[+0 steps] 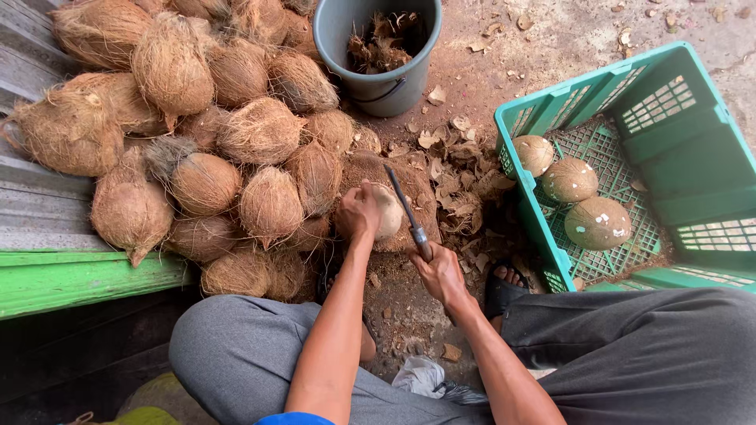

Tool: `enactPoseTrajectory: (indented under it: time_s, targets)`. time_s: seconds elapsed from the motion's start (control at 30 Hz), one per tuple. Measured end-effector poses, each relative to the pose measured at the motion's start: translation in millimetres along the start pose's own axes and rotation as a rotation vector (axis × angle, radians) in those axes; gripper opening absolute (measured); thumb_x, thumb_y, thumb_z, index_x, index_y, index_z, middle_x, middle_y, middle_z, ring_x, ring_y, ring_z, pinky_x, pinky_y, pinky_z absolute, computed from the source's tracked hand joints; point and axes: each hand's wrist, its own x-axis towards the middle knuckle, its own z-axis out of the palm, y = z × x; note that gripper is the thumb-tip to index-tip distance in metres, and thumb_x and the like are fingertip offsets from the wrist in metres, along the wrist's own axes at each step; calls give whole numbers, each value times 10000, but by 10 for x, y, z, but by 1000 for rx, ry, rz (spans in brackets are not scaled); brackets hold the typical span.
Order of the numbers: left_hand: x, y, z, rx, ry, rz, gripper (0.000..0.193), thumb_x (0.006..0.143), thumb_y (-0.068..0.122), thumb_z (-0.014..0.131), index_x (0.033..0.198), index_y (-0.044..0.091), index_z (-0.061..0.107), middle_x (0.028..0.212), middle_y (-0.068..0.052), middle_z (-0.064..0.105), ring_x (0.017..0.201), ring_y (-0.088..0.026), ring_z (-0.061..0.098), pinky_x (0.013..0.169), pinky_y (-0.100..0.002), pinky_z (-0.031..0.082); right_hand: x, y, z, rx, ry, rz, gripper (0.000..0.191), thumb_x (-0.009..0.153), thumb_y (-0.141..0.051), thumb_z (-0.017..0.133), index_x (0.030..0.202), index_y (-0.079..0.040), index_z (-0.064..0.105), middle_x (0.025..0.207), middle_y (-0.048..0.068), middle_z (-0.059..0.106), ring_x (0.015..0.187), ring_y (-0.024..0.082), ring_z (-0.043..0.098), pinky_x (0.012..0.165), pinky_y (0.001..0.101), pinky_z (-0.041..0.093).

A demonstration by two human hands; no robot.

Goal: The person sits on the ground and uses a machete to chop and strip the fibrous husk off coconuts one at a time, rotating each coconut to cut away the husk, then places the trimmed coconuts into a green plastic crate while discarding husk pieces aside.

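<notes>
1. Down on the dirt floor (551, 31), between the person's knees, the left hand (358, 212) is gripping a pale, partly husked coconut (387, 211) and pressing it onto a fibrous brown block (417, 193).
2. At the coconut's right side, the right hand (441, 275) is closing its grip firmly around the handle of a knife (405, 208), with the dark blade lying against the shell.
3. Beyond the left hand, a pile of hairy coconuts (205, 134) is leaning against a green-edged board (79, 275); a grey bucket (378, 86) of scraps is standing at the far edge of the pile.
4. Off to the right, a green crate (669, 149) is holding three peeled coconuts (571, 181).
5. My judgement of the risk: the blade is working just beside the left fingers, so a slip off the round, hard shell could cut them; the coconut could also roll off the block if the hold loosens.
</notes>
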Motion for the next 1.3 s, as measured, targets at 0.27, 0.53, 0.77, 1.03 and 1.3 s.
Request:
enactPoseTrajectory:
  time_s: [0.27, 0.53, 0.77, 1.03, 1.3]
  targets:
    - [116, -133, 125, -54, 56, 98, 507, 995, 558, 475, 820, 138, 698, 768, -61, 690, 679, -223, 617, 608, -395, 443, 205, 275, 76, 31, -95, 364, 159, 948, -342, 581, 864, -218, 635, 576, 6, 566, 478, 167, 455, 481, 424, 411]
    - [73, -47, 8, -26, 15, 79, 528, 1006, 565, 437, 885, 133, 715, 820, -89, 713, 714, -238, 649, 610, -382, 457, 162, 205, 40, 147, 173, -138, 291, 926, -321, 663, 910, -33, 708, 626, 78, 577, 581, 125, 490, 545, 384, 459]
    - [41, -43, 7, -77, 53, 51, 546, 992, 596, 429, 836, 140, 686, 796, -35, 661, 646, -166, 601, 569, -362, 456, 129, 162, 28, -17, -46, 259, 288, 975, -325, 607, 944, -69, 735, 635, 58, 595, 544, 194, 546, 544, 407, 467]
    - [-3, -51, 22, -18, 29, 27, 541, 1004, 588, 430, 817, 138, 665, 709, -22, 628, 585, -178, 525, 541, -351, 393, 65, -34, 32, 38, 38, 9, 379, 970, -341, 658, 800, -4, 620, 590, 41, 568, 542, 156, 491, 527, 395, 435]
    - [-27, 25, -28, 15, 64, 34, 521, 966, 600, 475, 800, 158, 697, 732, -20, 664, 647, -191, 586, 606, -379, 429, -28, 12, 92, 90, 119, -138, 392, 964, -352, 677, 747, -44, 568, 563, 40, 520, 527, 143, 454, 514, 382, 412]
